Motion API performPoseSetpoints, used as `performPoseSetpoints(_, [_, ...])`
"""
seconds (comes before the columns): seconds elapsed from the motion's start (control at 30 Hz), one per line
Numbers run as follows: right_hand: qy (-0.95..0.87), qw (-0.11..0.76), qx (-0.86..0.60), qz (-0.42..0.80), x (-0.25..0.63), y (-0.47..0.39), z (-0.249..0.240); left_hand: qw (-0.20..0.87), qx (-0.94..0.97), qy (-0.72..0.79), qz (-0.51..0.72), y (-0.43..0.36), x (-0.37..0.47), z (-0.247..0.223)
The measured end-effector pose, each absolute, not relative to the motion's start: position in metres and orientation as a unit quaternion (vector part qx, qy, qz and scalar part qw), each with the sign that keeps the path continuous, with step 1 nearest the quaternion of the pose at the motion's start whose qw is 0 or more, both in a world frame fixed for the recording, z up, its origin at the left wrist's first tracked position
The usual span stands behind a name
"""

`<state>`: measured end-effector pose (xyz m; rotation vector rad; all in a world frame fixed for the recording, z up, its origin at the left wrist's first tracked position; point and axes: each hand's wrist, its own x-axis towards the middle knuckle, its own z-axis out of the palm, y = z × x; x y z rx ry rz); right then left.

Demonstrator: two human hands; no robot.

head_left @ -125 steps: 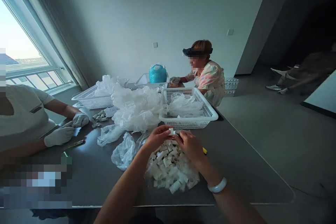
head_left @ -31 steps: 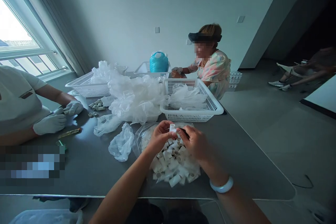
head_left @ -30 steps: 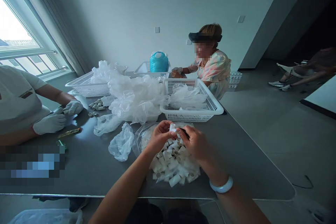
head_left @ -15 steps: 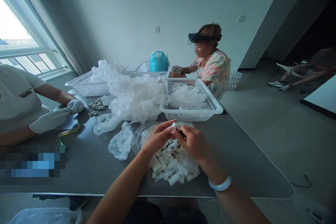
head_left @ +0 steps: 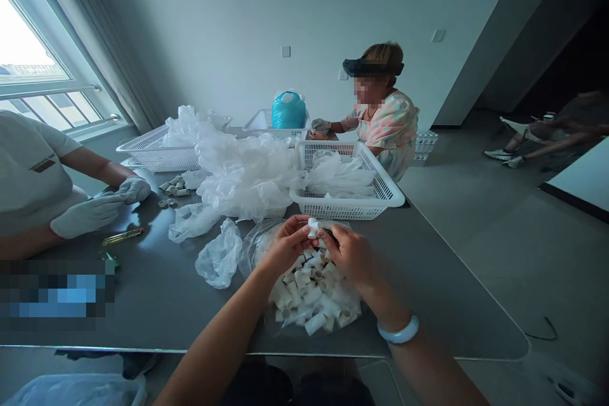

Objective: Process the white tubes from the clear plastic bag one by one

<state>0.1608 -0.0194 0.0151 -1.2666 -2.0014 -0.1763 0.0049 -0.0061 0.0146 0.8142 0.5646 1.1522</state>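
Over the pile, my left hand (head_left: pixel 288 245) is closed on a small white plastic pipe fitting (head_left: pixel 313 227), held between thumb and fingers. My right hand (head_left: pixel 348 252) is closed too, its fingertips up against the fitting's right side. A thin dark tool seems to stick out of those fingers, too small to make out in full. Beneath both hands, many short white pipe fittings (head_left: pixel 316 323) lie heaped on and in a clear plastic bag (head_left: pixel 252 254). A pale bangle (head_left: pixel 400 331) circles my right wrist.
White baskets (head_left: pixel 349 209) and a mound of clear bags (head_left: pixel 247 171) stand beyond my hands on the dark table (head_left: pixel 428 304). At left, a co-worker's gloved hands (head_left: pixel 90 216) are near a yellow cutter (head_left: pixel 122 236). Another person (head_left: pixel 387 114) sits at the far side by a blue bag (head_left: pixel 288 111).
The white fitting has turned between my fingers and shows more of its side. Both hands have stayed over the pile, with small finger shifts.
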Motion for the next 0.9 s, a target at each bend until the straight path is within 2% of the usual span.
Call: performPoseSetpoints(0.9, [-0.774,0.387,-0.498,-0.06,0.1627,-0.0211,0.0192,0.695,0.374,0.278,0.547,-0.0088,0.0051,0.0227])
